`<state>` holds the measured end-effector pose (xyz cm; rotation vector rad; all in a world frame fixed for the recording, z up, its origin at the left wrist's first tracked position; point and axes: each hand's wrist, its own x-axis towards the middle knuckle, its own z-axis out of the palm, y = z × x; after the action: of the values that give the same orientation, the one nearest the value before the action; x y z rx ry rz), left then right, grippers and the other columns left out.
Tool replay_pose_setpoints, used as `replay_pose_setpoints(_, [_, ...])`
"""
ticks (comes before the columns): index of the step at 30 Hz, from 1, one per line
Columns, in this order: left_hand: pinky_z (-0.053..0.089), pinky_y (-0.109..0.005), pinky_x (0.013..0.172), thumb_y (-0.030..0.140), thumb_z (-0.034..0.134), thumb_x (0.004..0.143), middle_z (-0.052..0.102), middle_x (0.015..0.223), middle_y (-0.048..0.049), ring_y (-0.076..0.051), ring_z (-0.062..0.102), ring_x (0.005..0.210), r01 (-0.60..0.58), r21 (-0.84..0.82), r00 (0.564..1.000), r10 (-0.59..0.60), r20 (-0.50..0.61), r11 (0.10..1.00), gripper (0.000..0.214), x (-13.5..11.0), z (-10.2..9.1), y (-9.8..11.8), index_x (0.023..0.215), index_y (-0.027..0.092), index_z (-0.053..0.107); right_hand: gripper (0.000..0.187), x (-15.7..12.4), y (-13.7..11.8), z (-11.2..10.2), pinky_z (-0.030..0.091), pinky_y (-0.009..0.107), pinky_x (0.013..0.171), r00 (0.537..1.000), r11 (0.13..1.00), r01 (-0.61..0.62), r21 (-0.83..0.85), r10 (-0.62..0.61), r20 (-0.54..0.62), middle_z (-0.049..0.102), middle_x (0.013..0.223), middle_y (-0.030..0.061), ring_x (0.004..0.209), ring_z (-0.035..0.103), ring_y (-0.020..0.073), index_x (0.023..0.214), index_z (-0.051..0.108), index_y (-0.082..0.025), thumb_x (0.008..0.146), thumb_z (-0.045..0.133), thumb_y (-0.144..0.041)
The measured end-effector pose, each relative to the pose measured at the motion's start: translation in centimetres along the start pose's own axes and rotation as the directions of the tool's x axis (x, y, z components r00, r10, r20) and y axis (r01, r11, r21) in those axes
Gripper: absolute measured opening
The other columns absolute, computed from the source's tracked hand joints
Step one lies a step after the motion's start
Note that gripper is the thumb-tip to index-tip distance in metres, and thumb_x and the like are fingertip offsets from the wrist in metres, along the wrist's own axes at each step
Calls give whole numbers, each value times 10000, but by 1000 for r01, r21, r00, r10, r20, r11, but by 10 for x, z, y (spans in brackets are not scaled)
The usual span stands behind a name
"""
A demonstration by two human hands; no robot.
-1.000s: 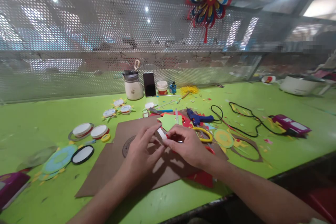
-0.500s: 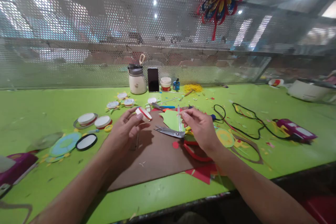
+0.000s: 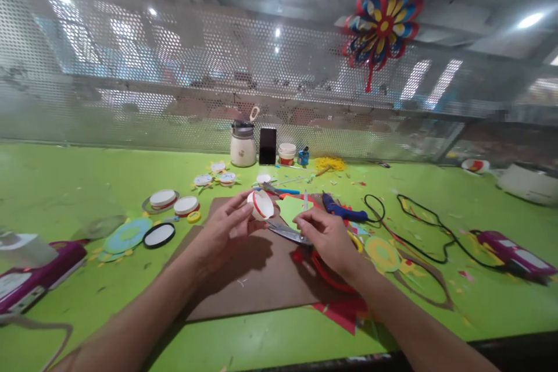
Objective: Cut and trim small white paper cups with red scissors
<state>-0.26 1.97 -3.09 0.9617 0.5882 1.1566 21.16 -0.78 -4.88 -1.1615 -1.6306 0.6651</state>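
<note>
The left hand [image 3: 226, 231] is curled around a small paper ring [image 3: 261, 204], white with a red edge, pinched at its rim between thumb and fingertips and raised off the brown card sheet [image 3: 244, 285] that lies under both hands. The right hand [image 3: 330, 236], just beside it, is closed at thumb and forefinger on what looks like a clear stick [image 3: 305, 199] that stands up past the fingertips. The ring looks very light and soft-walled, likely to dent or go oval under a hard squeeze, so a gentle hold across the rim, where the red band stiffens it, seems the safest place to take it. Between the two hands lie scissors [image 3: 290, 233], blades pointing toward the left hand, their red handles partly under the right wrist. Just beyond the fingertips is a green paper cut-out [image 3: 291, 209], and past the right hand a blue glue gun [image 3: 344, 210] with a black cable [image 3: 418, 229] running off to the right. Left of the left hand lie white discs [image 3: 162, 197] and a blue paper ring [image 3: 126, 236]. Well beyond both hands stand a white jar [image 3: 243, 149] and a phone [image 3: 267, 146] against a perforated screen [image 3: 131, 70], with a paper pinwheel [image 3: 383, 23] hanging above.
</note>
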Motion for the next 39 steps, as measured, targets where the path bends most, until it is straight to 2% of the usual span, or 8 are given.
replay_pose_setpoints(7, [563, -314, 724, 318, 614, 876, 765, 1000, -125, -222, 708, 827, 110, -149, 994, -109, 14, 983, 218, -2, 0, 5, 971, 156, 725, 180, -3, -5, 0, 454, 282, 654, 996, 994, 51, -94, -44, 73, 664, 776, 49, 710, 589, 174, 797, 672, -178, 889, 549, -272])
replay_pose_setpoints(14, [546, -337, 718, 394, 550, 893, 756, 1016, -142, -235, 702, 803, 117, -106, 993, -114, 30, 987, 297, 0, 0, 3, 955, 158, 719, 140, -8, -12, 0, 433, 283, 666, 986, 986, 117, -120, -100, 136, 637, 766, 31, 713, 578, 167, 796, 662, -189, 891, 562, -215])
replay_pose_setpoints(20, [546, -304, 710, 325, 598, 880, 772, 917, -108, -222, 709, 803, 114, -194, 993, -110, 35, 974, 205, 1, 1, 2, 920, 173, 730, 159, -11, -15, -1, 421, 283, 686, 978, 983, 146, -113, -126, 169, 624, 775, 27, 729, 574, 160, 778, 640, -186, 910, 553, -204])
replay_pose_setpoints(23, [552, -307, 700, 315, 611, 871, 773, 912, -104, -226, 708, 803, 118, -200, 993, -114, 31, 973, 195, 0, 1, 2, 913, 177, 742, 248, -13, -14, -1, 399, 287, 641, 977, 983, 147, -110, -127, 172, 583, 709, 15, 668, 539, 153, 679, 582, -188, 922, 553, -233])
replay_pose_setpoints(27, [564, -312, 695, 291, 651, 847, 760, 1013, -96, -235, 694, 873, 94, -105, 994, -98, -39, 990, 195, -2, -1, 1, 980, 185, 746, 336, -11, -12, -2, 390, 300, 635, 985, 985, 140, -104, -127, 116, 560, 688, 22, 650, 522, 156, 599, 501, -195, 925, 547, -265])
replay_pose_setpoints(31, [566, -308, 747, 237, 700, 805, 744, 993, -94, -213, 679, 856, 85, 33, 996, -86, 19, 996, 250, -6, 2, -1, 1044, 176, 740, 195, -6, -9, -5, 412, 313, 689, 994, 989, 109, -96, -106, 41, 598, 763, 45, 730, 553, 179, 732, 604, -174, 904, 558, -251])
replay_pose_setpoints(35, [565, -347, 777, 240, 776, 733, 727, 1073, -107, -242, 690, 898, 86, 179, 994, -95, 44, 980, 410, -14, 16, 1, 1133, 197, 700, 145, -4, -6, -5, 439, 308, 726, 997, 996, 68, -57, -66, 37, 647, 830, 56, 783, 582, 183, 829, 666, -161, 893, 563, -240])
replay_pose_setpoints(39, [563, -363, 743, 280, 751, 773, 687, 1202, -120, -264, 680, 942, 32, 358, 999, -45, 28, 933, 459, -20, 30, 4, 1217, 216, 653, 171, -5, -5, -4, 452, 292, 714, 999, 1000, 15, -6, -14, 48, 658, 850, 57, 788, 590, 177, 847, 685, -159, 897, 556, -259])
